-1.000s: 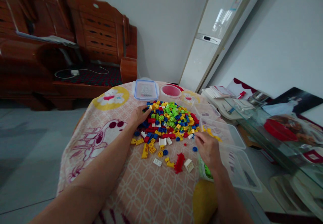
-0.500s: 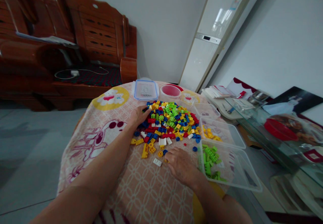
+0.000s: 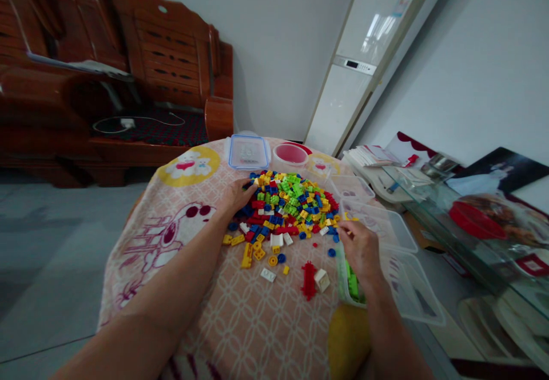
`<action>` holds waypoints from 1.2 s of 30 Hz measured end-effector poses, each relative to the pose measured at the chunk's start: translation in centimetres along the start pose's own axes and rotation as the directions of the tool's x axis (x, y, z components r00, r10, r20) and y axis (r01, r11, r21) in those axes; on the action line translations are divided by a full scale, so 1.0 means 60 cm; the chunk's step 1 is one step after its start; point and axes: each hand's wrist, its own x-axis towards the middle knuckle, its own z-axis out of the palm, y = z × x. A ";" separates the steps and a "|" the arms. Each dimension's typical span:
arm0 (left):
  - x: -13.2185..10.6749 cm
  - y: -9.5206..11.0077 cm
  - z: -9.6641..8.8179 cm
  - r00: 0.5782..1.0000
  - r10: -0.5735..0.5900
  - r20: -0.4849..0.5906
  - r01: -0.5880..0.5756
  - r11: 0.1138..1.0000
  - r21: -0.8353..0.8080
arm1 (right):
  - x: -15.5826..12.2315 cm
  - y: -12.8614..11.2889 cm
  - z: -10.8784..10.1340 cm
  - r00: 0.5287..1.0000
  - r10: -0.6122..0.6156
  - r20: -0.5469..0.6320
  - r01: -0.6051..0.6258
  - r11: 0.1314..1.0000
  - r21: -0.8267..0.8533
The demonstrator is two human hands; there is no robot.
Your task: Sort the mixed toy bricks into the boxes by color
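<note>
A heap of small red, yellow, blue and green bricks (image 3: 291, 203) lies on a cartoon-print cloth (image 3: 189, 226). My left hand (image 3: 237, 195) rests against the heap's left edge, fingers loosely bent, gripping nothing I can see. My right hand (image 3: 359, 248) hovers over the rim between two clear tubs, fingertips pinched, apparently on a small yellow brick. The farther tub (image 3: 403, 237) holds yellow bricks. The nearer tub (image 3: 416, 300) holds green bricks (image 3: 351, 286). A red spiky piece (image 3: 307, 280) and a white brick (image 3: 321, 280) lie loose just left of my right hand.
A blue-rimmed lid (image 3: 247, 152), a red round tub (image 3: 290, 154) and a small clear tub (image 3: 349, 186) stand behind the heap. A wooden sofa (image 3: 128, 83) is at back left, a tall white cabinet unit (image 3: 360, 66) behind, a cluttered glass table (image 3: 472, 220) at right.
My right hand dropped to the loose bricks near the red piece, then rose right to the tubs' rim. One yellow brick by the red piece is gone. My left hand stayed put.
</note>
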 end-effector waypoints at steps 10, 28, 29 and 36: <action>-0.002 0.003 -0.004 1.000 -0.015 0.007 0.015 1.000 -0.005 | 0.013 0.068 -0.016 0.989 0.066 -0.134 -0.085 0.986 -0.142; -0.007 0.009 -0.009 1.000 -0.002 0.006 0.002 1.000 -0.009 | -0.062 -0.148 0.062 0.766 -0.236 0.598 0.345 0.936 -0.073; -0.007 0.009 -0.009 1.000 -0.003 0.009 0.003 1.000 -0.007 | -0.062 -0.153 0.061 0.742 -0.220 0.634 0.351 0.932 -0.087; -0.006 0.010 -0.009 1.000 -0.009 0.016 0.009 1.000 0.002 | -0.060 -0.168 0.059 0.660 -0.182 0.729 0.378 0.919 -0.112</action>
